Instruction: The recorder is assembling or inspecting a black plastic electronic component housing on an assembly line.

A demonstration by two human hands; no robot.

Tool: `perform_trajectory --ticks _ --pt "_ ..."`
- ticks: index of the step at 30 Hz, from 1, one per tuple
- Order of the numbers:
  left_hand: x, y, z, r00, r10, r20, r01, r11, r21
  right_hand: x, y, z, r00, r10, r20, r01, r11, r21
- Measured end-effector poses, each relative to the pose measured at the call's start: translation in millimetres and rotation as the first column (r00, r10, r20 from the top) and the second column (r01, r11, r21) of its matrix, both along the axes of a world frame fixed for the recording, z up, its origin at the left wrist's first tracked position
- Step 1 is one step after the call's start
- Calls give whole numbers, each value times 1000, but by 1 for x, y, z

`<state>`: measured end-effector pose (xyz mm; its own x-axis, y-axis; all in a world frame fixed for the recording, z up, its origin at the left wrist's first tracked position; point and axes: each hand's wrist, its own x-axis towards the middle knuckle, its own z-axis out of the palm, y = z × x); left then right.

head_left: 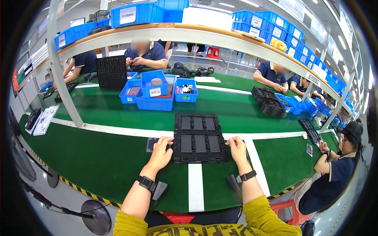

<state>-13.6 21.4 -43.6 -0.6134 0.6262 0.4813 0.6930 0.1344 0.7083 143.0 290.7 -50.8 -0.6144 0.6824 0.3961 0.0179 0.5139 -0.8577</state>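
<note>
A black plastic tray point(197, 154) lies on the green table straight ahead of me, with two rows of rectangular pockets. Dark flat rectangular pieces point(200, 143) fill the pockets; their kind I cannot make out. My left hand point(161, 152) is closed at the tray's left edge, fingers curled against the rim. At the opposite edge, my right hand point(237, 149) pinches the right rim with thumb and fingers. Partly hidden behind my left hand is a small dark flat item point(151, 144) on the table. Each wrist wears a black strap with a small device.
Blue bins point(154, 103) with parts stand beyond the tray, near an upright black tray point(112, 72). A stack of black trays point(269, 101) sits at the far right. A shelf point(197, 33) carrying blue bins spans overhead on white posts. Co-workers sit around; one person point(332, 169) is at right.
</note>
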Motion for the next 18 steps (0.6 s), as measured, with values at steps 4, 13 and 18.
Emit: perform_trajectory --ticks 4,13,18 --pt "3 2 -3 987 -90 135 87 996 25 -1 -9 4 999 51 15 -51 999 -10" --pt "5 0 4 988 -91 127 94 995 -20 2 -12 9 995 70 72 -68 997 -23" --pt "2 1 -2 994 -87 66 85 996 40 0 -9 6 1000 27 12 -28 996 80"
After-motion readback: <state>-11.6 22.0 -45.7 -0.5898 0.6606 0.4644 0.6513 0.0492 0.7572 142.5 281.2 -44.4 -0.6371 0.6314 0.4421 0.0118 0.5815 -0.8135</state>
